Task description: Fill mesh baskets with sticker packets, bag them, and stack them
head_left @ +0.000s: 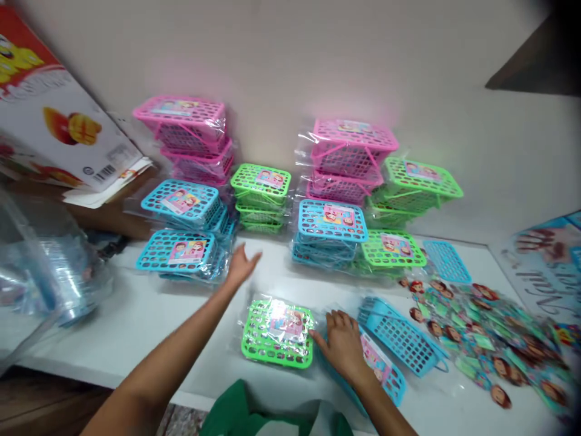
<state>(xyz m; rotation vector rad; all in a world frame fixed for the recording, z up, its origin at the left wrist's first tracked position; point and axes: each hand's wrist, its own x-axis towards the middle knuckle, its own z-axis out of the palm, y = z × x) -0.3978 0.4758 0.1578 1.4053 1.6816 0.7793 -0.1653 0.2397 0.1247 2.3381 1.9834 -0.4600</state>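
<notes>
My left hand is open, thumb and fingers apart, just right of a stack of blue plastic baskets in clear bags. My right hand lies over a bagged blue basket with a pink picture label, hiding much of it. Its thumb stretches left to the edge of a bagged green basket, which lies label up between my hands. Right of my right hand, an unlidded-looking blue basket rests on its side.
Stacked pink baskets, more pink ones and green ones line the wall. Small character packets spread over the right of the white table. Clear plastic bags and a printed carton stand left.
</notes>
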